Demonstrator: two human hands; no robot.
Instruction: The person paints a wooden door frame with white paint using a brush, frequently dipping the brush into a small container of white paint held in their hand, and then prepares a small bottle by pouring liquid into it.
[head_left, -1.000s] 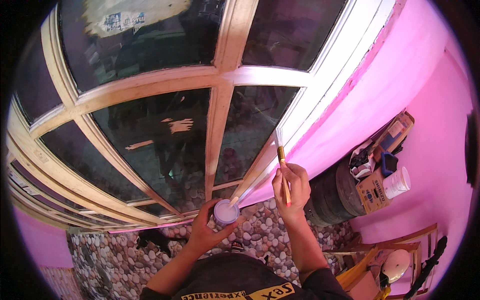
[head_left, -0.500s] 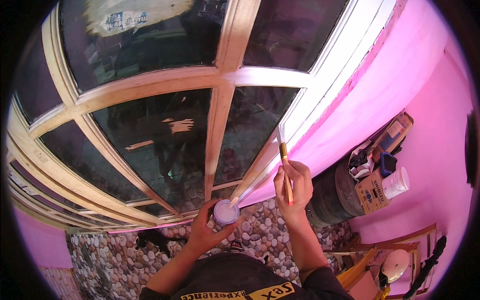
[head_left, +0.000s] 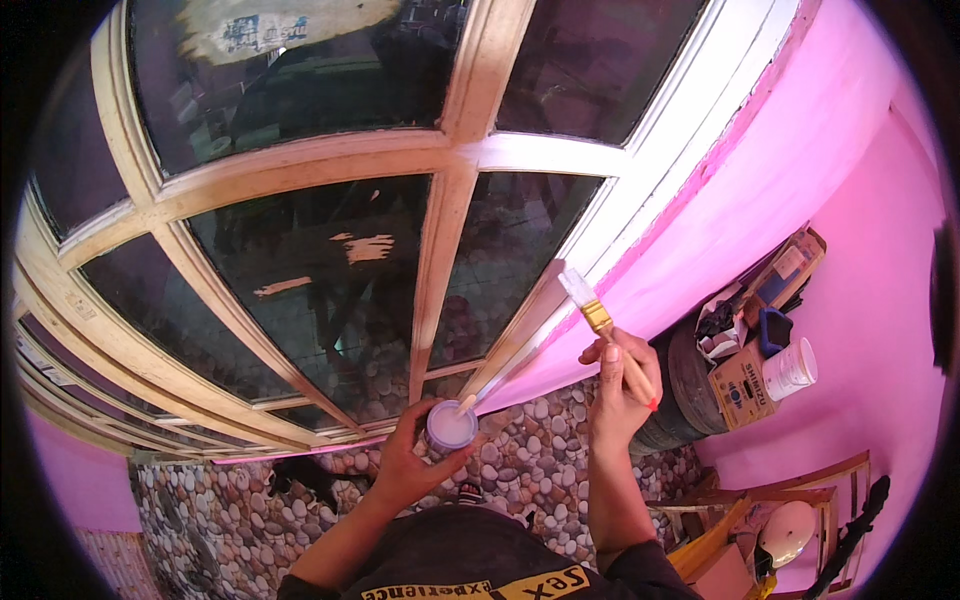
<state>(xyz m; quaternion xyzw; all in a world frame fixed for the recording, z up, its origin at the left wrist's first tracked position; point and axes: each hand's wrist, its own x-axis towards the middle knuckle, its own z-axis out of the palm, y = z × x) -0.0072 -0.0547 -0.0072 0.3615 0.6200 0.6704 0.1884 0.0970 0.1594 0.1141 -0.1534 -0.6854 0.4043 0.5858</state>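
Two full grips: left hand (head_left: 408,452) holds paint cup (head_left: 450,428), right hand (head_left: 622,390) holds flat paintbrush (head_left: 597,317), now turned broad-side and shifted right by part-white window frame (head_left: 604,228); lower wood (head_left: 525,321) looks bare, coverage seemingly partial.

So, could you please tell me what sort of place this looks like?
Probably a home's room or porch, judging by the pink wall, the partly white glazed wooden frame and the pebble-patterned floor.
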